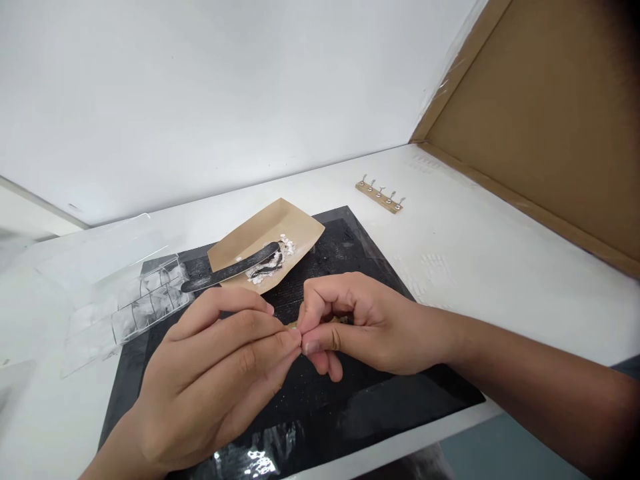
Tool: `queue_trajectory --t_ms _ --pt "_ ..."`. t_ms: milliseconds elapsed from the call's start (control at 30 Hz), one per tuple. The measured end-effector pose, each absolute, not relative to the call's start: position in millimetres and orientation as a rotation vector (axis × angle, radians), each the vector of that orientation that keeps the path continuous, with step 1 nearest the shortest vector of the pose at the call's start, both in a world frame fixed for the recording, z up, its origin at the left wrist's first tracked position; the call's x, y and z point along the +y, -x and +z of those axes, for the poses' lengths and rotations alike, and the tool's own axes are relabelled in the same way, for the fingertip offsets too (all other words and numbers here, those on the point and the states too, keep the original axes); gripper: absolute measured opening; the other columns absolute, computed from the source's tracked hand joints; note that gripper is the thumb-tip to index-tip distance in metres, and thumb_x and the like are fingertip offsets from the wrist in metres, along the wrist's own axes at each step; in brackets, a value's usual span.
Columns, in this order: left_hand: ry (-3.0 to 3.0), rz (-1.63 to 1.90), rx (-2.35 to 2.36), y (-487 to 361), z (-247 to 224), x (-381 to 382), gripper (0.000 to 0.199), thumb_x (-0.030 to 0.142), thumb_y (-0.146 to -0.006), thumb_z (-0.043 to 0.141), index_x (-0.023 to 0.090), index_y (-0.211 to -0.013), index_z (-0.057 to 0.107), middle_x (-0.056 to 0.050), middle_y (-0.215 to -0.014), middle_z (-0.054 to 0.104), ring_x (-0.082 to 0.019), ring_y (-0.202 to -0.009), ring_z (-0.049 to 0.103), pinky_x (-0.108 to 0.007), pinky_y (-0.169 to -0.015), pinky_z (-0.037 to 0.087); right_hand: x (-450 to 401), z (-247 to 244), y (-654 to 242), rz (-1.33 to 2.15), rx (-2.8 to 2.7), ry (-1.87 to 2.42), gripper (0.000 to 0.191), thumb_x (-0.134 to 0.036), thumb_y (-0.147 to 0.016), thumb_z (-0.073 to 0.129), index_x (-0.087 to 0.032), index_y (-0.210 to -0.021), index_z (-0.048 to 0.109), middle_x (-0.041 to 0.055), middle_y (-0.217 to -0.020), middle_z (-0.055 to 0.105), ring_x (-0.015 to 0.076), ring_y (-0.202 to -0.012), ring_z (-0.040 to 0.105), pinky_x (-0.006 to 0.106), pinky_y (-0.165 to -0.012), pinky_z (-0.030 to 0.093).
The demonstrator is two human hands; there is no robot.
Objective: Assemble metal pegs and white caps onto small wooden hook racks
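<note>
Above a black mat (360, 407), my left hand (225, 373) and my right hand (360, 323) meet with their fingertips pinched together. Whatever lies between the fingertips is too small and too covered to make out. A bit of tan material shows just behind the fingers. Beyond my hands, a folded brown paper tray (255, 230) rests on the mat, with small white flakes (265, 270) and dark strips in it. One end of a worn black file (233, 268) lies over the tray, the other end near my left hand.
A clear plastic compartment box (145, 307) with small bags stands on the left. A wooden strip (379, 193) holding several small metal pieces lies at the back right of the white table (480, 267). A large brown framed board (540, 127) leans on the right.
</note>
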State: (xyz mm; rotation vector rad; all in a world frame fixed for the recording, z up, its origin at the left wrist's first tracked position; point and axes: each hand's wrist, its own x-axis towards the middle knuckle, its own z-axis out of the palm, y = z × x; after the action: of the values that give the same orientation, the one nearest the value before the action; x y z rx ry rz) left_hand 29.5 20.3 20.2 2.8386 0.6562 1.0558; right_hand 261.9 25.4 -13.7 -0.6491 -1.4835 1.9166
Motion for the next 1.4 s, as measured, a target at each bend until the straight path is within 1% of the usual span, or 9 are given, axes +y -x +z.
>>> queue_trajectory --t_ms 133,333,567,833,933,1100,1200,1333,1400 --pt "-2.748 1.098 0.643 -27 21 20 0.013 0.004 -0.088 0.077 0.012 -0.098 0.075 -0.006 -0.089 0.077 -0.019 -0.089 0.069 -0.034 -0.079 0.065 21 -11 -260 2.012 -1.376 0.652 0.029 -0.033 -0.094 0.08 -0.016 -0.087 0.058 -0.0016 -0.073 0.069 0.0076 -0.059 0.066 0.017 -0.055 0.055" --pt "-2.724 1.069 0.694 -26 18 22 0.018 0.007 -0.089 0.077 0.017 -0.103 0.075 -0.004 -0.09 0.077 -0.019 -0.089 0.07 -0.034 -0.079 0.064 19 -7 -258 2.062 -1.297 0.647 0.028 -0.031 -0.094 0.081 -0.017 -0.089 0.059 -0.0006 -0.075 0.072 0.0079 -0.059 0.067 0.018 -0.055 0.054" --pt "-2.726 1.112 0.744 -26 10 27 0.015 0.009 -0.09 0.074 0.019 -0.101 0.072 -0.002 -0.086 0.075 -0.018 -0.084 0.069 -0.035 -0.081 0.063 16 -3 -259 1.904 -1.386 0.748 0.02 -0.024 -0.094 0.081 -0.017 -0.095 0.063 0.0004 -0.083 0.075 0.009 -0.068 0.07 0.019 -0.064 0.058" --pt "-2.679 1.034 0.871 -25 6 25 0.005 0.026 -0.093 0.076 0.027 -0.097 0.073 -0.002 -0.082 0.075 -0.022 -0.082 0.074 -0.041 -0.081 0.068 15 -3 -262 1.757 -1.595 0.82 0.017 -0.032 -0.097 0.077 -0.02 -0.1 0.066 0.0022 -0.088 0.075 0.0132 -0.074 0.07 0.023 -0.066 0.059" --pt "-2.766 0.995 0.848 -24 6 24 0.008 0.025 -0.093 0.077 0.027 -0.099 0.073 -0.002 -0.084 0.076 -0.022 -0.082 0.074 -0.04 -0.08 0.069 17 -4 -262 1.641 -1.708 0.854 0.015 -0.032 -0.096 0.078 -0.021 -0.102 0.069 0.0022 -0.088 0.073 0.0144 -0.077 0.068 0.023 -0.067 0.058" --pt "-2.869 0.993 0.795 -22 4 17 0.007 0.019 -0.095 0.073 0.022 -0.102 0.073 -0.004 -0.091 0.077 -0.022 -0.087 0.074 -0.037 -0.077 0.068 20 -5 -263 1.569 -1.825 0.837 0.009 -0.026 -0.096 0.076 -0.022 -0.103 0.072 0.0021 -0.094 0.075 0.0149 -0.081 0.068 0.024 -0.073 0.058" --pt "-2.947 0.97 0.749 -20 4 15 0.009 0.018 -0.096 0.072 0.019 -0.104 0.074 -0.005 -0.092 0.077 -0.023 -0.089 0.073 -0.037 -0.076 0.068 21 -5 -265 1.641 -1.796 0.843 0.01 -0.028 -0.095 0.078 -0.021 -0.1 0.072 0.0013 -0.09 0.076 0.0135 -0.074 0.069 0.022 -0.065 0.058" --pt "-3.083 1.039 0.56 -20 5 21 0.005 0.021 -0.096 0.072 0.019 -0.099 0.076 -0.004 -0.09 0.076 -0.022 -0.087 0.073 -0.032 -0.069 0.067 19 -4 -267 1.935 -1.663 0.86 0.017 -0.031 -0.098 0.075 -0.022 -0.109 0.068 -0.0016 -0.077 0.076 0.0087 -0.05 0.061 0.016 -0.041 0.049" --pt "-3.122 1.091 0.487 -19 6 25 0.007 0.02 -0.098 0.07 0.022 -0.096 0.076 -0.002 -0.092 0.076 -0.02 -0.087 0.073 -0.029 -0.065 0.066 19 -4 -266 2.003 -1.606 0.855 0.019 -0.031 -0.096 0.077 -0.021 -0.109 0.067 -0.0026 -0.073 0.074 0.0083 -0.049 0.061 0.015 -0.04 0.048"
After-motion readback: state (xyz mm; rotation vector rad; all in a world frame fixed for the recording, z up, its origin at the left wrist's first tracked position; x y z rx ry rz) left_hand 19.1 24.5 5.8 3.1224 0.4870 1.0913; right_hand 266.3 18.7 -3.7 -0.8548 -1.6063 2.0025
